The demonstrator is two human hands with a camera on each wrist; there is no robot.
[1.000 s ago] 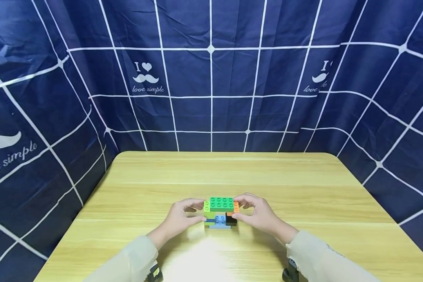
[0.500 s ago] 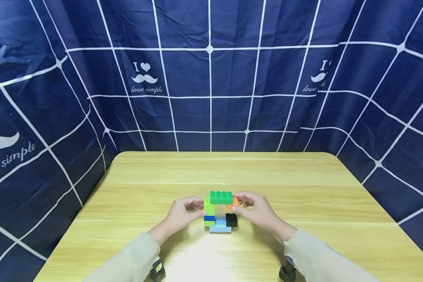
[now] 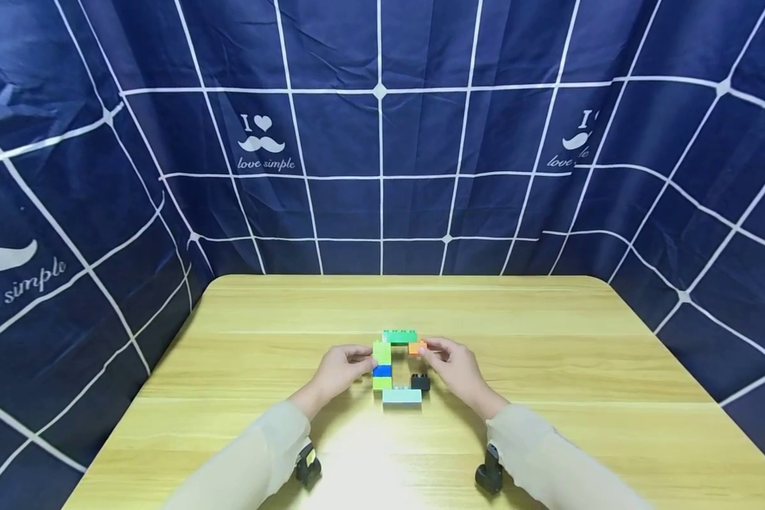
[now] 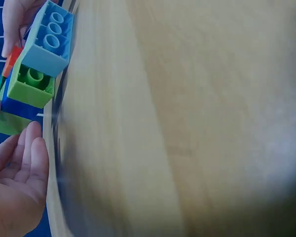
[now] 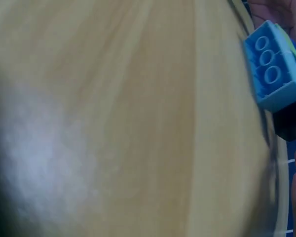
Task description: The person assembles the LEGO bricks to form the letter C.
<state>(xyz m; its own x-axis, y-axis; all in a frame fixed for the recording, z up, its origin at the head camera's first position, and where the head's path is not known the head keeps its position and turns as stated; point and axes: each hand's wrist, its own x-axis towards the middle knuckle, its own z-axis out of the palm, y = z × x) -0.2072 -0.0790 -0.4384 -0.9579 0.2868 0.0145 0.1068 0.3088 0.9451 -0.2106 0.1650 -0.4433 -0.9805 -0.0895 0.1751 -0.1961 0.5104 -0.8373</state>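
Both hands hold a ring-like structure of toy building bricks, tilted so its open middle faces the head view. Its left side stacks a lime brick (image 3: 382, 353), a blue brick (image 3: 382, 370) and another lime brick (image 3: 382, 383). Across the top runs a green brick (image 3: 400, 336), and a light blue brick (image 3: 401, 397) forms the bottom. An orange brick (image 3: 416, 348) is at upper right, apart from the black brick (image 3: 420, 382) below. My left hand (image 3: 339, 370) pinches the left stack. With thumb and fingers, my right hand (image 3: 460, 368) grips the orange brick. Hollow undersides show in the left wrist view.
A wooden table (image 3: 280, 308) lies beneath the hands. Behind it and at both sides hangs a dark blue curtain (image 3: 331, 205) with white lines. Black devices sit at the wrists, by the sleeves (image 3: 255, 446).
The brick structure has tipped back, from showing its studded top to showing its front. It now appears higher in the head view. Both hands moved with it, keeping their grip.
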